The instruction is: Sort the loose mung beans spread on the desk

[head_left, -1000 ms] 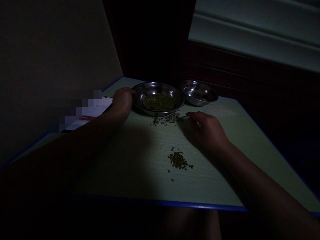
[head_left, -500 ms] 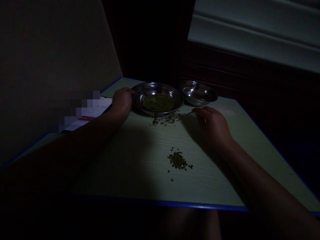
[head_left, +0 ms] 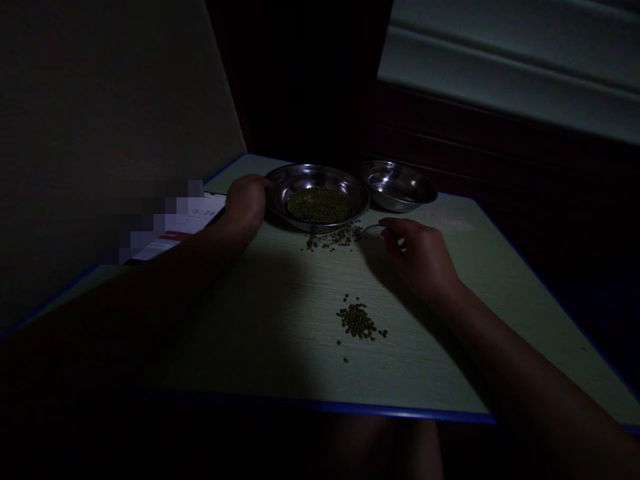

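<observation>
My left hand [head_left: 245, 202] is curled round the left rim of a steel bowl [head_left: 350, 189] that holds a mound of green beans [head_left: 319, 204]. My right hand [head_left: 423, 257] rests on the table to the right, its fingers pinched on a small metal spoon [head_left: 373, 229]. The spoon's tip lies beside loose beans [head_left: 333, 239] scattered in front of the bowl. A second small heap of beans [head_left: 357, 322] lies nearer to me, left of my right wrist.
A second steel bowl [head_left: 397, 185], nearly empty, stands at the back right of the first. The pale green table [head_left: 280, 333] has a blue edge. Papers [head_left: 173, 227] lie at the left. The scene is very dim, with a wall close on the left.
My right hand drew right with the spoon, then came back left towards the scattered beans. My left hand and the bowl stayed in place.
</observation>
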`<state>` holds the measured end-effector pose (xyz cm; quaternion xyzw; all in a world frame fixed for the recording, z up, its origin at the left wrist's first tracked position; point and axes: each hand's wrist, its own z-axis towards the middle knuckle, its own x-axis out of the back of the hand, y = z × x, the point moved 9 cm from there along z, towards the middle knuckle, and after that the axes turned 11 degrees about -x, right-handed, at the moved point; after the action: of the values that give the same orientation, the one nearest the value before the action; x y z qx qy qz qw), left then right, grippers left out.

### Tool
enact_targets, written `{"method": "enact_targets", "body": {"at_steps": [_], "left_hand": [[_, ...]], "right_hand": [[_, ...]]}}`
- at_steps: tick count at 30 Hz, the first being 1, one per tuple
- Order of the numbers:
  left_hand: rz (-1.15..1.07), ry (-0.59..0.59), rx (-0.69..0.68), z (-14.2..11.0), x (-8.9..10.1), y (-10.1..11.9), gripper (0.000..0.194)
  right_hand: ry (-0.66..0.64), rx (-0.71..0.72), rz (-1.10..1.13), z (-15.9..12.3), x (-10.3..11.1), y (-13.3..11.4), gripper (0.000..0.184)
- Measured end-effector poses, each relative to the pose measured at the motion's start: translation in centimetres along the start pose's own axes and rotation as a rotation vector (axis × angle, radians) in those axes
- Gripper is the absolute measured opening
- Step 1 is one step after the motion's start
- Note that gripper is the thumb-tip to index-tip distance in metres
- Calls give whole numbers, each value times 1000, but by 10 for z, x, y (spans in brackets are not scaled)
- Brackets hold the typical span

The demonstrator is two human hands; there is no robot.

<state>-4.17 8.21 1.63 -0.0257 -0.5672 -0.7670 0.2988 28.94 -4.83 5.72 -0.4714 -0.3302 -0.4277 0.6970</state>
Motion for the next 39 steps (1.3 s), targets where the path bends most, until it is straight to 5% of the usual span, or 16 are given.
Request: {"method": "enact_targets", "body": {"at_steps": [17, 23, 39], "left_hand": [[13, -23, -34, -1, 0, 4, 20], [-9, -5, 13, -4, -1, 5, 16], [-39, 17, 22, -5, 0, 6, 14]], "right_hand": [[22, -209, 35, 11, -1, 25, 51], [92, -95, -4, 8, 1, 22, 51], [-18, 151, -119, 6, -14, -4, 55]]}}
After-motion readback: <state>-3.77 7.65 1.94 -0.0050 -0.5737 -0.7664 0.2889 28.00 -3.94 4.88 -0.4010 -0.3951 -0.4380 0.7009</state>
